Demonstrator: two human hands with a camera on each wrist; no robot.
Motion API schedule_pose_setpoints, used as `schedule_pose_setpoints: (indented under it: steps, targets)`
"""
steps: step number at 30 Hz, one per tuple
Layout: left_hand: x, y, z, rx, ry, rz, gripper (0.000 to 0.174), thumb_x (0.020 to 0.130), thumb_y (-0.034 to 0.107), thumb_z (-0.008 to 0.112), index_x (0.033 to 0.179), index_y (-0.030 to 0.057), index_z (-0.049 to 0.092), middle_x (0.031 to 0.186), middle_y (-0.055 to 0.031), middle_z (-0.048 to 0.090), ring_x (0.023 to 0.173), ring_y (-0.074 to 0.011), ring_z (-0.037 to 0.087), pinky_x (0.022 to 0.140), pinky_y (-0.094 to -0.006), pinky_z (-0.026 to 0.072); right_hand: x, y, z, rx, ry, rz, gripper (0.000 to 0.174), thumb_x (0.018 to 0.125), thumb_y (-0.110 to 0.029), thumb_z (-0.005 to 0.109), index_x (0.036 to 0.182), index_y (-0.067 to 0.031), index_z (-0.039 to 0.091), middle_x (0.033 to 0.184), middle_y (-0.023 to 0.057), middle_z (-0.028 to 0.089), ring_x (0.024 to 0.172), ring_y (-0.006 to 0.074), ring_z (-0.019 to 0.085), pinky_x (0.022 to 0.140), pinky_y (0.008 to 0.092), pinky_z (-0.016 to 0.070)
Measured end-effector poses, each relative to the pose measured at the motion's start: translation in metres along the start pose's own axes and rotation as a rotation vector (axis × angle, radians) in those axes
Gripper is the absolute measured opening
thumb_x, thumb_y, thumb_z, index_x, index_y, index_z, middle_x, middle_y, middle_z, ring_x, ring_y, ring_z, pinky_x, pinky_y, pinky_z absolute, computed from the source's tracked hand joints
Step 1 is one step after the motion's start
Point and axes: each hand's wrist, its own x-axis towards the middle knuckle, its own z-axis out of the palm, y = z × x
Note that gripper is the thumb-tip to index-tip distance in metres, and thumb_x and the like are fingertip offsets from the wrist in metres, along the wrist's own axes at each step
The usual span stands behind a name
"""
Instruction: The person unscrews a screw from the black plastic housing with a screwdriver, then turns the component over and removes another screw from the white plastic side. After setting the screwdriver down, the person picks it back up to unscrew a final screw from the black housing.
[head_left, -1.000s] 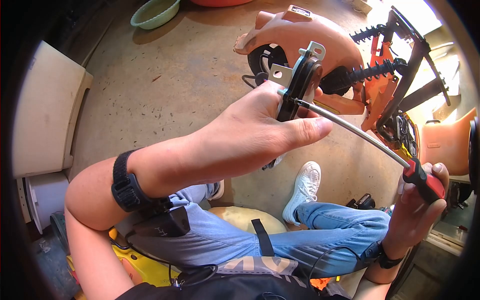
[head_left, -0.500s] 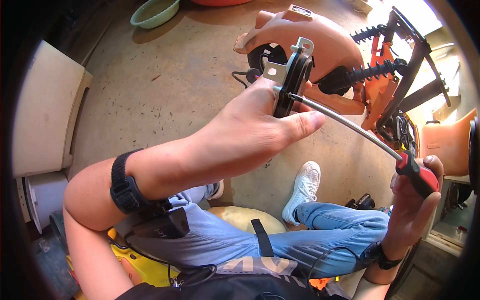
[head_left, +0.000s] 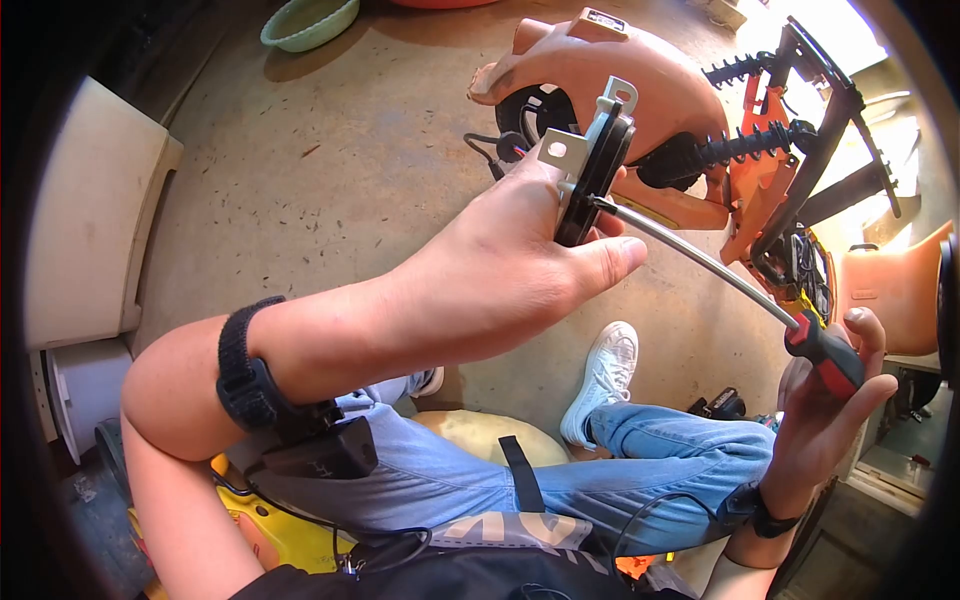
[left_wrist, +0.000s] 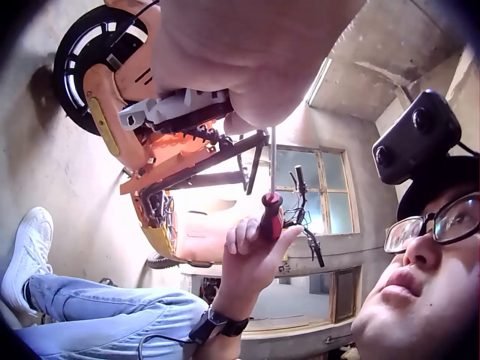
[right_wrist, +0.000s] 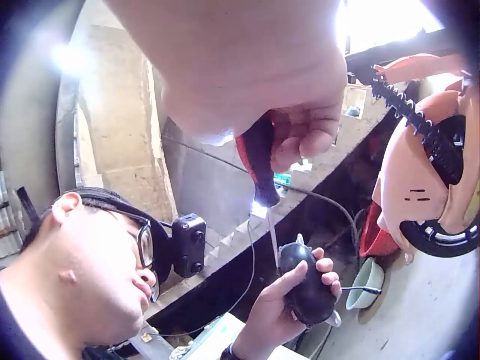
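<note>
From my remote feed, I have both hands in sight, raised over the person's lap. The left hand (head_left: 515, 240) grips a black rounded part (head_left: 600, 165), its fingers curled around the casing; in the right wrist view the thumb lies along the near face. Two metal tabs (head_left: 576, 154) with holes stand out from the part's upper end.

The right hand (head_left: 820, 425) pinches the red-and-black handle of a screwdriver (head_left: 822, 355) between thumb and bent fingers. The shaft slants up across the gap between the hands, and its tip meets the lower edge of the black part; I can't make out what it seats on.

Beyond the left hand, an orange fender (head_left: 650, 70) sits over a dark wheel, with a coil shock absorber (head_left: 755, 143) and a black frame (head_left: 820, 165) to its right. On the floor (head_left: 270, 200) farther back I see a pale green basin (head_left: 312, 28). Below the hands are blue jeans (head_left: 410, 465) and a white shoe (head_left: 603, 378).
</note>
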Motion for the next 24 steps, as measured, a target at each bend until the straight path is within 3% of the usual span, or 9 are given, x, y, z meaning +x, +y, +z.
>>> schedule_pose_setpoints:
  steps: [1, 3, 6, 10, 12, 15, 19, 21, 24]
  targets:
    - [0.000, 0.001, -0.001, 0.016, -0.014, -0.023, 0.039, 0.094, 0.024, 0.071, 0.123, 0.0033, 0.056, 0.097, -0.0016, 0.059, 0.093, -0.0095, 0.053, 0.081, -0.0279, 0.0442, 0.001, 0.000, 0.003, 0.000, -0.001, 0.000, 0.074, 0.096, -0.062, 0.047, 0.137, -0.0016, 0.037, 0.099, 0.0079, 0.052, 0.073, 0.0130, 0.051, 0.069, 0.0257, 0.0434]
    - [-0.001, -0.004, 0.001, 0.080, 0.050, 0.025, 0.039, 0.094, 0.024, 0.071, 0.123, 0.0034, 0.056, 0.098, -0.0022, 0.059, 0.093, -0.0100, 0.053, 0.081, -0.0282, 0.0443, 0.007, 0.003, 0.018, -0.303, 0.165, -0.076, 0.075, 0.095, -0.064, 0.047, 0.137, -0.0017, 0.037, 0.100, 0.0082, 0.052, 0.074, 0.0127, 0.051, 0.068, 0.0262, 0.0439]
    - [-0.001, -0.004, 0.001, 0.115, 0.099, 0.060, 0.039, 0.093, 0.024, 0.071, 0.123, 0.0033, 0.056, 0.099, -0.0033, 0.060, 0.094, -0.0109, 0.054, 0.081, -0.0287, 0.0445, 0.015, 0.003, 0.043, -0.374, 0.288, -0.175, 0.077, 0.094, -0.066, 0.047, 0.137, -0.0022, 0.038, 0.100, 0.0076, 0.052, 0.074, 0.0121, 0.051, 0.068, 0.0262, 0.0436]
    - [0.001, -0.007, 0.001, 0.141, 0.092, 0.107, 0.037, 0.093, 0.024, 0.070, 0.122, 0.0030, 0.057, 0.099, -0.0032, 0.060, 0.094, -0.0112, 0.054, 0.082, -0.0291, 0.0447, 0.008, 0.003, 0.032, -0.376, 0.303, -0.176, 0.076, 0.094, -0.066, 0.046, 0.137, -0.0025, 0.038, 0.101, 0.0072, 0.052, 0.073, 0.0118, 0.051, 0.067, 0.0255, 0.0431]
    - [0.001, -0.007, -0.001, 0.139, 0.071, 0.078, 0.037, 0.094, 0.024, 0.070, 0.121, 0.0029, 0.058, 0.099, -0.0035, 0.060, 0.094, -0.0113, 0.054, 0.082, -0.0291, 0.0447, 0.001, 0.002, 0.015, -0.304, 0.263, -0.004, 0.076, 0.094, -0.065, 0.046, 0.137, -0.0027, 0.038, 0.101, 0.0073, 0.052, 0.073, 0.0119, 0.051, 0.066, 0.0245, 0.0432]
    - [-0.001, -0.006, 0.002, 0.121, 0.066, 0.059, 0.037, 0.094, 0.024, 0.070, 0.122, 0.0028, 0.058, 0.100, -0.0041, 0.060, 0.095, -0.0114, 0.054, 0.083, -0.0292, 0.0448, -0.001, 0.004, 0.002, -0.082, 0.129, 0.054, 0.075, 0.094, -0.064, 0.046, 0.137, -0.0027, 0.038, 0.101, 0.0070, 0.052, 0.072, 0.0119, 0.052, 0.065, 0.0239, 0.0434]
    - [0.000, -0.007, 0.000, 0.122, 0.106, 0.036, 0.038, 0.094, 0.024, 0.070, 0.123, 0.0030, 0.057, 0.101, -0.0047, 0.059, 0.097, -0.0118, 0.054, 0.084, -0.0292, 0.0448, 0.011, 0.003, 0.033, -0.300, 0.180, -0.065, 0.075, 0.095, -0.064, 0.046, 0.136, -0.0025, 0.038, 0.098, 0.0069, 0.052, 0.073, 0.0120, 0.052, 0.064, 0.0239, 0.0437]
    - [0.000, -0.004, -0.001, 0.129, 0.096, 0.018, 0.039, 0.094, 0.025, 0.070, 0.124, 0.0031, 0.057, 0.101, -0.0046, 0.058, 0.097, -0.0121, 0.054, 0.084, -0.0293, 0.0449, 0.015, 0.004, 0.045, -0.370, 0.321, -0.175, 0.075, 0.095, -0.064, 0.045, 0.137, -0.0021, 0.038, 0.093, 0.0071, 0.052, 0.073, 0.0123, 0.053, 0.064, 0.0240, 0.0436]
    - [-0.002, -0.002, 0.000, 0.135, 0.086, 0.005, 0.040, 0.093, 0.026, 0.070, 0.124, 0.0032, 0.057, 0.102, -0.0046, 0.058, 0.097, -0.0126, 0.054, 0.084, -0.0296, 0.0451, 0.013, 0.003, 0.045, -0.342, 0.308, -0.162, 0.077, 0.093, -0.065, 0.048, 0.137, -0.0020, 0.037, 0.091, 0.0078, 0.052, 0.073, 0.0123, 0.052, 0.065, 0.0232, 0.0434]
